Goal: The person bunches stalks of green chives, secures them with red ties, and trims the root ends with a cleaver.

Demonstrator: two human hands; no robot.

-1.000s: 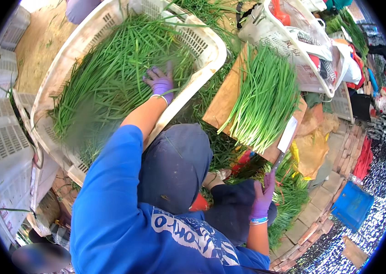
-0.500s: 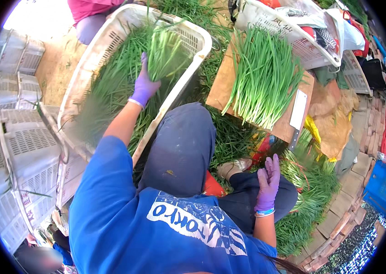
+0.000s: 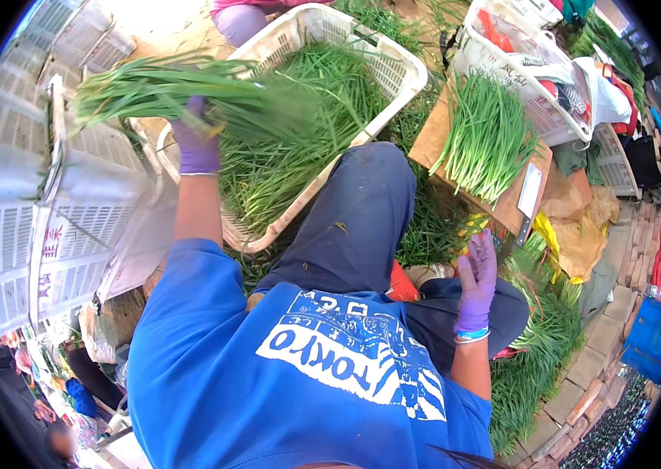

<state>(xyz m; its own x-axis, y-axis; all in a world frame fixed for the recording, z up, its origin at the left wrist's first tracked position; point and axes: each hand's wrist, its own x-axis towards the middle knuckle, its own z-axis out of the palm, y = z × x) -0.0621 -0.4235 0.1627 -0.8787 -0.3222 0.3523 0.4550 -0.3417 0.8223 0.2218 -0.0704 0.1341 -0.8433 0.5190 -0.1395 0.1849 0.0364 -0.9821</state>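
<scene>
My left hand [image 3: 196,141], in a purple glove, is closed round a bunch of long green garlic chives [image 3: 150,87], raised over the left side of a white plastic crate [image 3: 397,105]. Motion blurs part of the bunch. More loose chives [image 3: 299,133] fill the crate. My right hand [image 3: 477,285], gloved too, hovers by my bent knee with fingers stretched and nothing in it. Beyond it, a trimmed pile of chives [image 3: 487,137] lies on a wooden board [image 3: 428,141], and a cleaver [image 3: 529,195] rests along the board's right edge.
Stacked white crates [image 3: 80,227] stand at the left. Another white crate [image 3: 526,102] holding bags and cloths is at the far right. Bundled greens [image 3: 538,375] lie right of my knee, beside a brick edging [image 3: 596,344] and a blue bin [image 3: 655,328]. Another person [image 3: 248,23] sits beyond the crate.
My left hand has moved from inside the crate up and to the left, lifting the bunch of chives. The view has shifted left. My right hand stays near the knee.
</scene>
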